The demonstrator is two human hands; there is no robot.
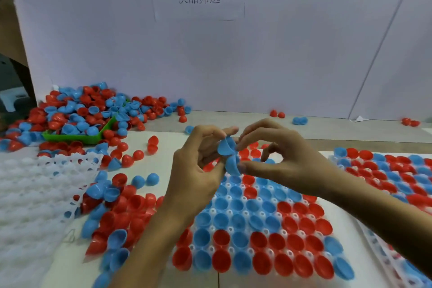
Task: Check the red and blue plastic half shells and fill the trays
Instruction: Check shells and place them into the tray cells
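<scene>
Both hands meet above the far end of the white tray [230, 213], which holds several red and blue half shells, open sides up. My left hand [196, 170] pinches an upper blue half shell [225, 146] between thumb and fingers. My right hand [278, 159] pinches a lower blue half shell [232, 166] at its edge. The two shells touch each other. A loose heap of red and blue shells [119, 213] lies on the table just left of the tray.
A green bin [77, 137] overflows with shells at the back left. A stack of empty white trays [30, 194] lies at the left. A filled tray [388, 170] sits at the right. Stray shells [299, 120] lie along the white back wall.
</scene>
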